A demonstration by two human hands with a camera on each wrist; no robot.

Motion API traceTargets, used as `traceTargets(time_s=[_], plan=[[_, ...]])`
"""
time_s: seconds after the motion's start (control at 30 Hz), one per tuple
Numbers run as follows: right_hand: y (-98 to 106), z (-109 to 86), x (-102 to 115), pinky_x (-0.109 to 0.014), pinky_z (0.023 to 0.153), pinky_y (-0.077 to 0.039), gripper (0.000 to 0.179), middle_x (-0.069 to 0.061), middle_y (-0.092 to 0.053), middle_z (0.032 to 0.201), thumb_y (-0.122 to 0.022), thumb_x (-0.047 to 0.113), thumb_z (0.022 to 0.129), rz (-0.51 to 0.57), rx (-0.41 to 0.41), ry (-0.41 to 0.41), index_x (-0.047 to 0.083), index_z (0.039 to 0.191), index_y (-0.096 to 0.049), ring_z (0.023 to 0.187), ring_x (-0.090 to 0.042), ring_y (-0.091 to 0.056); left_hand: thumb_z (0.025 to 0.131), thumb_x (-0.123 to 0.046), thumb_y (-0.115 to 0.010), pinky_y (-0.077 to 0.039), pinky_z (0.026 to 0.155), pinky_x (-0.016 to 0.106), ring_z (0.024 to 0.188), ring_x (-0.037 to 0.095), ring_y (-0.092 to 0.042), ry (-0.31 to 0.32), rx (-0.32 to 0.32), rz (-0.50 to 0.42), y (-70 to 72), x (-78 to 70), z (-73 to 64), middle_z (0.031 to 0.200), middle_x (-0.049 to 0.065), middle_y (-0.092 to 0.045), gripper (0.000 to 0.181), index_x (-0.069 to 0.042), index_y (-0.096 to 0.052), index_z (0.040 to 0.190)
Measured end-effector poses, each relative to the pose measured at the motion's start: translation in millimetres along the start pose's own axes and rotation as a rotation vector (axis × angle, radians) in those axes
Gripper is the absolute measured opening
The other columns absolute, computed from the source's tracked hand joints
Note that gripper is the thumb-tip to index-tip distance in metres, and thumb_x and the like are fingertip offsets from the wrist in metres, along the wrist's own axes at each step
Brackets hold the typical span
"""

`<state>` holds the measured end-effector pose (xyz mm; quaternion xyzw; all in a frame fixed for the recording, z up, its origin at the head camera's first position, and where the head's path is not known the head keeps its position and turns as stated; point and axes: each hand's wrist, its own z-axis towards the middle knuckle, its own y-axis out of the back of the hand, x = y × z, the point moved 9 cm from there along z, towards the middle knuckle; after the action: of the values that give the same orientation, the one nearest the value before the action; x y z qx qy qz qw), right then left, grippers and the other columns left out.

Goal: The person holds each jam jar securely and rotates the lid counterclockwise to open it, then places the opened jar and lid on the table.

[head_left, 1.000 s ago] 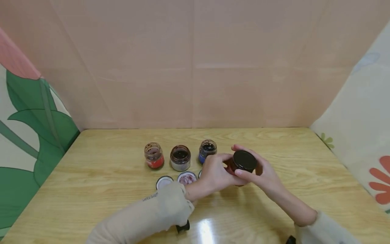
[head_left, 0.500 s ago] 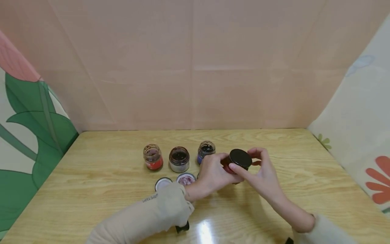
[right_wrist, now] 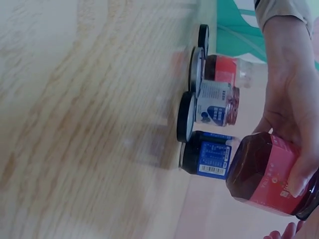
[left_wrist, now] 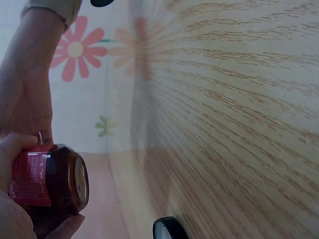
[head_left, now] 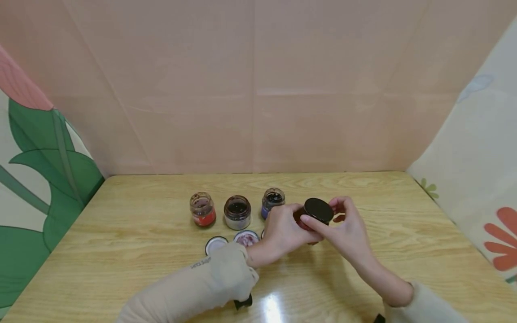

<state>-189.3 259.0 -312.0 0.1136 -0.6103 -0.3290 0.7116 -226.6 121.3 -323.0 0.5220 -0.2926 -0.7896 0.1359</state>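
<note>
My left hand [head_left: 282, 231] grips a dark jar with a red label [right_wrist: 279, 177], held tilted above the table. On top of this jar sits a black lid [head_left: 319, 209]. The thumb and curled fingers of my right hand [head_left: 349, 235] are at the lid's edge. In the left wrist view, the base of the red-labelled jar [left_wrist: 47, 179] faces the camera. Behind the hands stand three uncapped glass jars: one red-labelled [head_left: 203, 217], one white-labelled [head_left: 237, 220] and one blue-labelled [right_wrist: 214, 157]. All three hold dark residue.
In front of the standing jars, several lids lie with their pale insides up: a left lid [head_left: 216, 244], a stained middle lid [head_left: 247, 237] and a right lid [right_wrist: 186, 117], mostly hidden by my left hand in the head view. The wooden table [head_left: 141, 215] meets a pinkish backdrop [head_left: 181, 89].
The held jar and both hands have shifted slightly left. My right hand's fingers have moved from around the jar's far side to the lid's right edge. The standing jars have not moved.
</note>
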Motion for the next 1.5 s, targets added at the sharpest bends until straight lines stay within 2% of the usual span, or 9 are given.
traceTargets(time_s=[0.17,0.37,0.53,0.6,0.83,1.03,1.13,1.33,1.5], plan=[[-0.3,-2.1,-2.5,-0.022,0.078,-0.036,0.056,-0.007,-0.053,0.099,-0.083,0.031,0.073,0.026,-0.014,-0.016,0.004,0.107,-0.048,0.091,-0.012,-0.045,0.062,-0.044,-0.085,-0.04,0.052,0.013,0.059,-0.003,-0.051,0.022,0.018,-0.007,-3.0,1.6,-0.3,0.068,-0.015,-0.063,0.033,-0.022,-0.069,0.082],[-1.4,-2.6,-6.7,-0.02,0.079,-0.036,0.055,-0.007,-0.052,0.104,-0.083,0.028,0.073,0.056,0.0,-0.04,0.003,0.108,-0.049,0.094,-0.012,-0.044,0.062,-0.043,-0.085,-0.038,0.051,0.013,0.056,-0.004,-0.049,0.0,0.016,0.015,-3.6,-0.4,-0.3,0.064,-0.016,-0.059,0.031,-0.022,-0.068,0.08],[-2.0,-1.9,-6.9,-0.017,0.079,-0.037,0.053,-0.007,-0.054,0.108,-0.082,0.026,0.075,0.071,0.015,-0.024,0.002,0.111,-0.051,0.097,-0.01,-0.045,0.063,-0.041,-0.084,-0.038,0.051,0.013,0.054,-0.004,-0.048,-0.013,0.023,0.009,-3.9,-0.3,0.1,0.062,-0.017,-0.058,0.029,-0.022,-0.067,0.077],[-2.0,-1.4,-5.7,-0.016,0.079,-0.037,0.052,-0.007,-0.056,0.111,-0.08,0.025,0.077,0.084,0.03,-0.002,0.002,0.114,-0.053,0.097,-0.008,-0.046,0.064,-0.041,-0.083,-0.039,0.051,0.012,0.054,-0.005,-0.048,-0.024,0.023,-0.003,-3.5,0.0,0.6,0.062,-0.016,-0.058,0.028,-0.022,-0.066,0.076],[0.1,1.1,3.3,-0.017,0.081,-0.039,0.046,-0.005,-0.06,0.116,-0.078,0.013,0.079,0.143,0.06,0.154,0.003,0.12,-0.059,0.101,-0.003,-0.049,0.066,-0.04,-0.082,-0.04,0.052,0.011,0.055,-0.006,-0.05,-0.046,0.031,-0.002,-3.0,2.3,4.1,0.066,-0.012,-0.064,0.029,-0.019,-0.069,0.081],[3.4,2.0,7.6,-0.017,0.081,-0.04,0.047,0.004,-0.061,0.116,-0.077,0.006,0.078,0.178,0.055,0.223,0.005,0.122,-0.061,0.102,-0.001,-0.052,0.066,-0.041,-0.084,-0.04,0.053,0.013,0.057,-0.004,-0.05,-0.043,0.059,-0.015,-5.2,4.6,5.5,0.068,-0.012,-0.063,0.032,-0.018,-0.069,0.082],[5.0,2.5,8.5,-0.017,0.081,-0.04,0.046,0.009,-0.062,0.113,-0.077,0.005,0.078,0.192,0.052,0.24,0.006,0.121,-0.061,0.1,-0.003,-0.052,0.066,-0.044,-0.084,-0.04,0.054,0.013,0.059,-0.004,-0.05,-0.048,0.064,0.008,-5.8,5.0,5.7,0.068,-0.012,-0.063,0.034,-0.018,-0.069,0.083],[5.7,2.7,5.3,-0.015,0.081,-0.043,0.041,0.011,-0.06,0.114,-0.071,0.008,0.085,0.204,0.078,0.21,0.006,0.124,-0.06,0.099,-0.005,-0.052,0.066,-0.047,-0.083,-0.041,0.058,0.013,0.065,-0.002,-0.054,-0.031,0.062,0.046,-5.0,6.5,6.3,0.075,-0.01,-0.067,0.04,-0.018,-0.07,0.089],[1.6,2.3,-2.7,-0.013,0.084,-0.044,0.037,0.01,-0.057,0.119,-0.058,0.016,0.096,0.278,0.156,0.098,0.004,0.131,-0.054,0.103,-0.004,-0.055,0.064,-0.048,-0.084,-0.044,0.062,0.014,0.07,0.001,-0.058,-0.003,0.067,0.044,-5.5,9.0,6.5,0.08,-0.008,-0.069,0.044,-0.017,-0.07,0.092]])
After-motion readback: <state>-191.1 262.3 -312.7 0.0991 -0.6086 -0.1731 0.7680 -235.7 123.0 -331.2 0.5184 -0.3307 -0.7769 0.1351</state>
